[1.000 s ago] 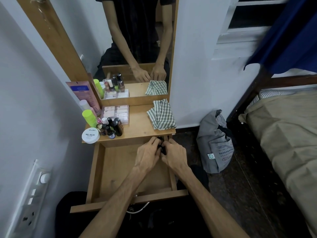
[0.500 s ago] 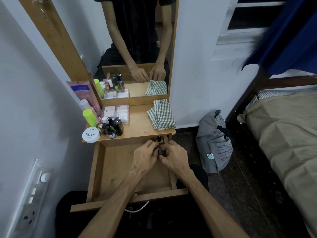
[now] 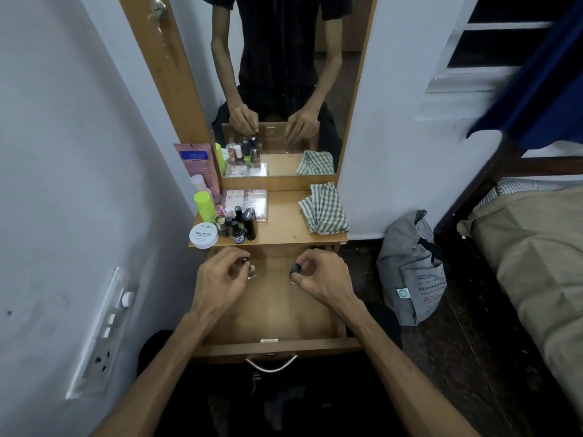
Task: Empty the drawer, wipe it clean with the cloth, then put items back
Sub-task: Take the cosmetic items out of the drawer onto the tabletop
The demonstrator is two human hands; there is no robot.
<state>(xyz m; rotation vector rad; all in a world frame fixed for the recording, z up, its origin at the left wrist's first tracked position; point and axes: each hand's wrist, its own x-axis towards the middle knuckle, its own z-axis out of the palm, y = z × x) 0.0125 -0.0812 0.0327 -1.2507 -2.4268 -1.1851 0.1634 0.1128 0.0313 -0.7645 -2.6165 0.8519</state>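
The wooden drawer (image 3: 277, 345) is pulled out below the small dressing shelf (image 3: 284, 228). Over its far end, my left hand (image 3: 220, 279) pinches a small bottle (image 3: 250, 270) with a silvery cap. My right hand (image 3: 318, 275) pinches another small bottle with a dark round cap (image 3: 296, 268). The two hands are apart. A green-and-white checked cloth (image 3: 325, 209) lies folded on the right of the shelf. On the shelf's left stand several nail polish bottles (image 3: 241, 225), a white round tub (image 3: 203, 236), a lime-green bottle (image 3: 204, 205) and flat clear packets (image 3: 249, 201).
A mirror (image 3: 277, 89) rises behind the shelf. A white wall with a switch panel (image 3: 104, 332) is close on the left. A grey bag (image 3: 413, 272) sits on the dark floor to the right, beside a bed (image 3: 536, 253). A pink tube (image 3: 198, 167) leans at the shelf's back left.
My hands were together at the drawer's far right corner. They have separated, the left moving left, each now holding a small bottle. The view has shifted to centre on the drawer.
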